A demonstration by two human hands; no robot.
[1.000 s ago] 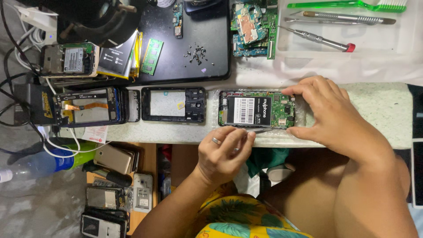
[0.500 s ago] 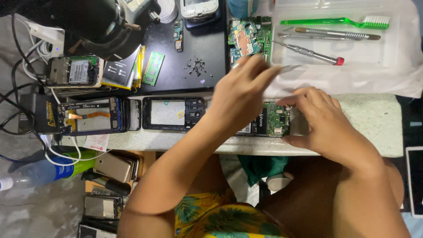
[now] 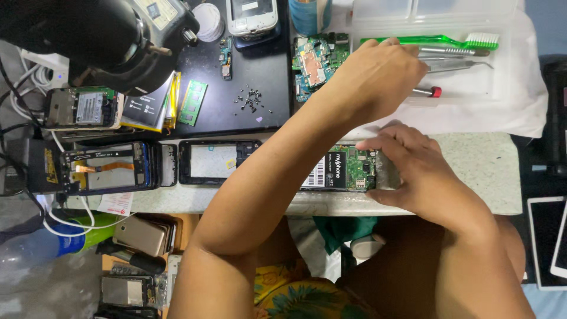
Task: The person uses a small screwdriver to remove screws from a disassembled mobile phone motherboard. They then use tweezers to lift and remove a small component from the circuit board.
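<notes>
The opened phone [image 3: 348,171] lies at the bench [image 3: 478,162] front edge, its bare board up. The right hand [image 3: 413,171] pinches its end by the rim. It looks light, stiff and fragile: hold edges only. The left hand [image 3: 375,77] reaches into the tool tray [image 3: 502,88]; I cannot tell its grip.

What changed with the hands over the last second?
The left hand left the near table edge, crossed over the opened phone and now reaches into the white tray among the tools, beside the red-tipped screwdriver; whether it grips one is hidden. The right hand stayed on the phone's right end. Phone, green toothbrush and tweezers lie as before.
</notes>
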